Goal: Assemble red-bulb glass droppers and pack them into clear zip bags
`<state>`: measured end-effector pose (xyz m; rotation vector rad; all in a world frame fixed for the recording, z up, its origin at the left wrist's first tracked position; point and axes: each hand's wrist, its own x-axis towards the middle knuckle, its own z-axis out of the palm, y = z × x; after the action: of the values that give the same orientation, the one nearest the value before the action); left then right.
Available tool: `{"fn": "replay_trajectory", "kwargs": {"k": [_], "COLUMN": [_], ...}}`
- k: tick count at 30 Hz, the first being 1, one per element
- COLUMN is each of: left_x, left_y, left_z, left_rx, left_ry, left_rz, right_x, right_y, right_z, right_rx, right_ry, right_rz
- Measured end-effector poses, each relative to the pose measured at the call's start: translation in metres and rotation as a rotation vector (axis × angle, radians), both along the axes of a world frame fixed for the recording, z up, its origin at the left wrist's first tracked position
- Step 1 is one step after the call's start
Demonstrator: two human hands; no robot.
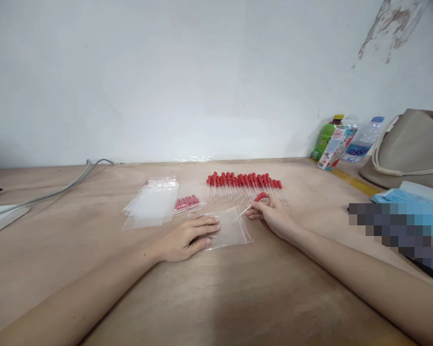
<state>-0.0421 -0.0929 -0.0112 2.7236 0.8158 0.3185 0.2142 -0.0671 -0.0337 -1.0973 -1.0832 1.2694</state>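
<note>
A clear zip-lock bag (229, 229) lies flat on the table, its zip edge facing right. My left hand (193, 238) rests on the bag's left part with the fingers stretched out flat. Between the fingers of my right hand (270, 211) is a small red-handled screwdriver (261, 196), its thin metal shaft pointing down and left at the bag's zip edge. Whether the tip is inside the bag is too small to tell. Just beyond, a row of similar red-handled screwdrivers (238, 179) lies with handles toward the wall.
Left of the row lies a zip bag holding several red-handled pieces (186, 202), beside a stack of flat bags (151, 202). A grey cable (68, 185) crosses the left side. Bottles (364, 139), a carton (336, 146), a beige bag (407, 149) and a blue packet (397, 196) stand or lie at right.
</note>
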Motion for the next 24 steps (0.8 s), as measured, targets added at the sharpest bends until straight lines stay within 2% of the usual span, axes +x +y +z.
{"fn": "replay_trajectory", "kwargs": {"k": [6,17,21,24], "left_x": [0.0,-0.001,-0.001,-0.001], "left_y": [-0.002,-0.001,0.0,0.0], "left_z": [0.001,0.0,0.0,0.0], "left_rx": [0.001,0.028,0.026,0.022], "left_ry": [0.001,0.031,0.067,0.077], "left_rz": [0.013,-0.003,0.007,0.001], "right_x": [0.006,0.021,0.025,0.022], "right_y": [-0.002,0.002,0.001,-0.001], "right_z": [-0.002,0.001,0.0,0.0], "right_rx": [0.045,0.084,0.073,0.147], "right_ry": [-0.042,-0.278,-0.248,-0.23], "right_rz": [0.089,0.518,0.549,0.546]}}
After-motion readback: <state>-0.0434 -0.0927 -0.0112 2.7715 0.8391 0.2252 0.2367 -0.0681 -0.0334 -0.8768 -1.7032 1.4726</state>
